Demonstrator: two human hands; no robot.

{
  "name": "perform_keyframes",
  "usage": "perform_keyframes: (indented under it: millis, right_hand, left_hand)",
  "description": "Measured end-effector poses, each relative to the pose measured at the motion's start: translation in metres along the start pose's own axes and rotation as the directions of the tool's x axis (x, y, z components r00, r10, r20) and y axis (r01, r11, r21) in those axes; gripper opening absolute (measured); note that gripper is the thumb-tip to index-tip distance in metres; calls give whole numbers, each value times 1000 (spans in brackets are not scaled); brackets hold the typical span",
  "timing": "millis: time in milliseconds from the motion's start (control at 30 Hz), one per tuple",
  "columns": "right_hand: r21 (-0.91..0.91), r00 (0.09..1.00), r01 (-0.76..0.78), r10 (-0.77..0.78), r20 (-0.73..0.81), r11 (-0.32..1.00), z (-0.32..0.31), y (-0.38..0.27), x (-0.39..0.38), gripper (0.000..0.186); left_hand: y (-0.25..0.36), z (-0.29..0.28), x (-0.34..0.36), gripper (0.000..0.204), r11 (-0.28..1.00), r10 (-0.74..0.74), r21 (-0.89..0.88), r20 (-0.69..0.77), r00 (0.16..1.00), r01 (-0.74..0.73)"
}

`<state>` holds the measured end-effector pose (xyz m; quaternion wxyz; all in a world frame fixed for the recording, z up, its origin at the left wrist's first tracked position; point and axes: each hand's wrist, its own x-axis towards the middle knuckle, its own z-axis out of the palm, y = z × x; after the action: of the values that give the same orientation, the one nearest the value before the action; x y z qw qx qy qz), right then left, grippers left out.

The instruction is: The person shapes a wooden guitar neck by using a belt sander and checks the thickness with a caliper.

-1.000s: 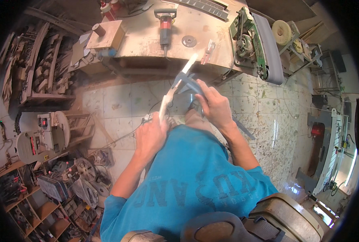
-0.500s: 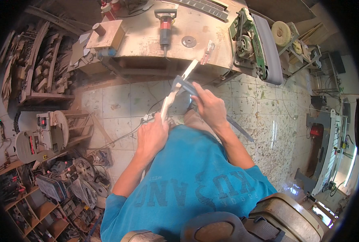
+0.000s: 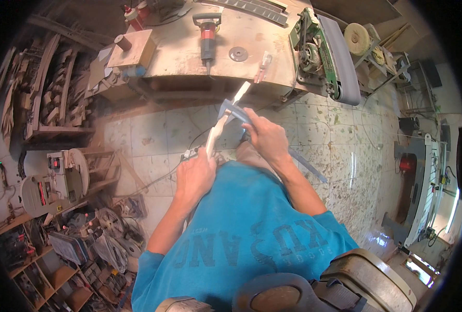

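Observation:
My left hand [image 3: 195, 175] is closed around the lower end of a slim, pale carved wooden piece [image 3: 214, 136], which slants up and away to the right. In my right hand [image 3: 267, 139] is a grey caliper [image 3: 237, 111], gripped near its jaws. The jaws lie across the middle part of the wood. Past my right wrist the caliper's long beam [image 3: 308, 167] sticks out toward the lower right. Whether both jaws touch the wood is too small to tell.
Ahead stands a workbench [image 3: 179, 57] with a red and black power tool [image 3: 207, 44], a dark disc [image 3: 238, 54] and a wooden block [image 3: 132, 51]. A green belt sander [image 3: 327, 60] is at its right. Wood racks [image 3: 51, 99] and machines [image 3: 51, 179] line the left side.
The wooden piece's far end and the caliper have shifted slightly left and toward me. My right hand has moved a little with them; both grips stay the same.

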<state>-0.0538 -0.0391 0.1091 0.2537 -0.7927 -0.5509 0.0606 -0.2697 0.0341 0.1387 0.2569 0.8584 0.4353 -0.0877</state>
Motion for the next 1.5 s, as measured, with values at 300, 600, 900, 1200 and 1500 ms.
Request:
perform_keyframes:
  millis: [300, 600, 900, 1200, 1500]
  right_hand:
    - [16, 999, -22, 21, 35, 1000, 4, 6, 1, 36]
    - [45, 998, -15, 12, 66, 999, 9, 10, 2, 32]
    - [52, 995, -46, 41, 93, 998, 10, 9, 2, 34]
    - [67, 997, -38, 33, 71, 997, 14, 11, 2, 36]
    - [64, 994, -54, 48, 97, 996, 13, 7, 5, 37]
  left_hand:
    - [-2, 0, 0, 32, 1000, -3, -30, 29, 1000, 4]
    - [-3, -1, 3, 33, 999, -20, -24, 61, 998, 21]
    - [-8, 1, 5, 33, 1000, -7, -18, 79, 997, 9]
    - [-10, 2, 6, 33, 1000, -6, -5, 81, 997, 6]
    - [-12, 0, 8, 33, 1000, -16, -6, 103, 995, 16]
